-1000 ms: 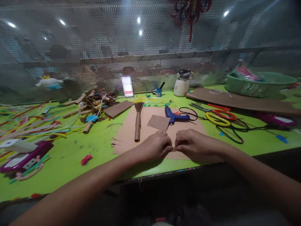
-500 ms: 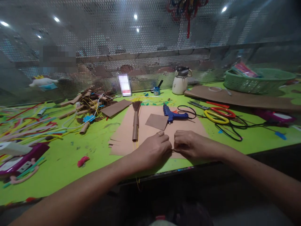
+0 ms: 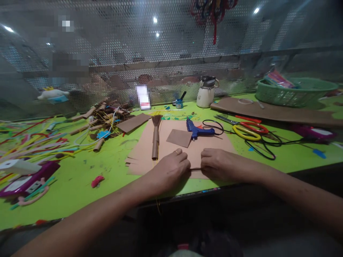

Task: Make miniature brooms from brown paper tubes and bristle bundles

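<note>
Between my closed hands runs a thin strip of rolled brown paper, low over the front of a large brown paper sheet. My left hand grips its left end and my right hand its right end; the fingers hide both ends. Beyond my hands lies a small brown paper piece, its right corner by a blue glue gun. Left of these, a small paper broom with a fringed top lies on the sheet, yellow thread trailing from its lower end.
Yellow-handled scissors and black cable lie to the right. A green basket, a white flask and a lit phone stand at the back. Paper rolls and coloured strips crowd the left. The table edge runs just before my hands.
My hands have drawn apart, the left one shifting leftward, and more of the rolled paper strip shows between them. The view has tilted slightly; the other things lie as before.
</note>
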A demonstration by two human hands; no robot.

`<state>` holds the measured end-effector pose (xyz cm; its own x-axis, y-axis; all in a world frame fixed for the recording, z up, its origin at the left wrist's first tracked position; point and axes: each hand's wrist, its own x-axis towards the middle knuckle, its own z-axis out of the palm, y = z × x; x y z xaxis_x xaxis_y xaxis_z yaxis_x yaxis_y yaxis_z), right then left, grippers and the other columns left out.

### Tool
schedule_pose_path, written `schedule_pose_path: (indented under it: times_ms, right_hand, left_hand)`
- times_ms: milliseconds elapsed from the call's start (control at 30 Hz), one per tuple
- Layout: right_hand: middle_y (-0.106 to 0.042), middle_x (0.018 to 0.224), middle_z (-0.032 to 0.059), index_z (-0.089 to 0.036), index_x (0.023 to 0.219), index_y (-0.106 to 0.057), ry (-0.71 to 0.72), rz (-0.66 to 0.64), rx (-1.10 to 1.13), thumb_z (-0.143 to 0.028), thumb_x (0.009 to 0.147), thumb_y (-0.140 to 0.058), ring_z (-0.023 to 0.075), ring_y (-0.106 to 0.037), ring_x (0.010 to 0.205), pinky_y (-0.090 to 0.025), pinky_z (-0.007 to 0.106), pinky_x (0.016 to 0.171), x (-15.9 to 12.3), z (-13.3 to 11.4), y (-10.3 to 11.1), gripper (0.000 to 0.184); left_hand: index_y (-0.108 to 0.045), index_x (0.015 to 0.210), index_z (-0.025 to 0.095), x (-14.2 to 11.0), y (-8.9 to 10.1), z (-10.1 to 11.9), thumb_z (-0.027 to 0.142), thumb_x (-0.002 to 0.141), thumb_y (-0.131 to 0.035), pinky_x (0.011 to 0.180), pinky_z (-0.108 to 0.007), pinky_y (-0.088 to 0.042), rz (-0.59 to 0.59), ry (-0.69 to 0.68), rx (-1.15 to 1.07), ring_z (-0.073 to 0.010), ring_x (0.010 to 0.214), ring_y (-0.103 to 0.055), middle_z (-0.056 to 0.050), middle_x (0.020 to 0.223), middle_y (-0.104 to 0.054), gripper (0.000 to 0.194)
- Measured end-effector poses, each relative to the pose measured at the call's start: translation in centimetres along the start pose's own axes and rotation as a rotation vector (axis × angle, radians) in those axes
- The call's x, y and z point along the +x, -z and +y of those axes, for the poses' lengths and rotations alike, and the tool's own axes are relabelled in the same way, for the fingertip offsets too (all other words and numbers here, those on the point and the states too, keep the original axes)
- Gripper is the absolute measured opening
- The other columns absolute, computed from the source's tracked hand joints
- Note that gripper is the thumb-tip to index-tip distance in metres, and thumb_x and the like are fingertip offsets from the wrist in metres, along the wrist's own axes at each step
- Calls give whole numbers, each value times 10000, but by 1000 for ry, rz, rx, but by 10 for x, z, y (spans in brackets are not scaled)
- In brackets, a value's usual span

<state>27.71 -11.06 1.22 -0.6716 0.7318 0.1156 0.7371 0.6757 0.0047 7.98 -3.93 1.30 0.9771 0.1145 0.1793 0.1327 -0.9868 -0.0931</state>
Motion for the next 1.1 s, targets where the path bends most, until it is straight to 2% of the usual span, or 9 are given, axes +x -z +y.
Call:
schedule_pose_path:
  times_ms: [100,233,333,433,567,700,900,1100]
  right_hand:
    - [-537,598,45,-164,637,-616,59,-41,-139,-73,822,-463,165,-420,639,-290,302,603,-3,4,-11,257]
    - [-519,597,34,-181,652,-599,-16,5,-86,-78,812,-473,162,-397,608,-278,306,587,-11,9,-23,228]
    - [-531,688,46,-177,721,-594,-122,52,22,-127,835,-478,157,-427,638,-297,288,580,-18,7,-20,170]
    - [-511,731,47,-162,750,-582,-163,33,48,-144,859,-460,148,-435,651,-304,270,568,-22,1,-10,164]
    - [-503,753,55,-143,762,-573,-137,-16,16,-101,856,-460,155,-431,681,-320,264,590,-25,-7,-1,153]
    - [-521,788,77,-125,811,-581,-103,10,-59,-39,830,-468,177,-438,729,-352,275,619,-27,-12,-4,144]
    - [-532,764,102,-89,818,-608,-53,32,-231,-79,849,-482,209,-435,733,-380,316,619,-31,-18,-11,131]
    - [-535,746,99,-89,832,-637,-1,5,-386,-105,838,-499,229,-437,720,-373,361,609,-34,-24,-17,139]
  left_hand:
    - [-534,725,147,-1,0,0,175,888,-392,718,-322,-373,3,-8,10,-173,694,-430,-58,713,-509,217]
    - [-535,737,146,-3,-1,0,171,885,-401,699,-325,-366,6,-7,36,-179,698,-422,-60,720,-505,202]
    - [-544,771,143,-4,1,-1,161,880,-417,672,-326,-363,2,-42,56,-193,716,-421,-67,738,-513,169]
    - [-553,803,131,-6,5,-1,129,864,-436,667,-328,-368,2,-108,97,-200,722,-420,-76,745,-519,132]
    - [-558,821,120,-8,9,2,120,850,-456,676,-345,-377,-19,-150,173,-204,708,-419,-83,753,-523,106]
    - [-562,854,116,-11,12,7,135,846,-459,671,-357,-396,-57,-169,198,-210,721,-436,-86,789,-522,105]
    - [-575,932,94,-15,19,11,129,848,-441,658,-342,-430,-131,-204,212,-215,762,-461,-101,848,-526,162]
    - [-593,875,91,-19,16,13,136,854,-424,637,-351,-422,-148,-203,206,-219,757,-459,-102,844,-516,177]
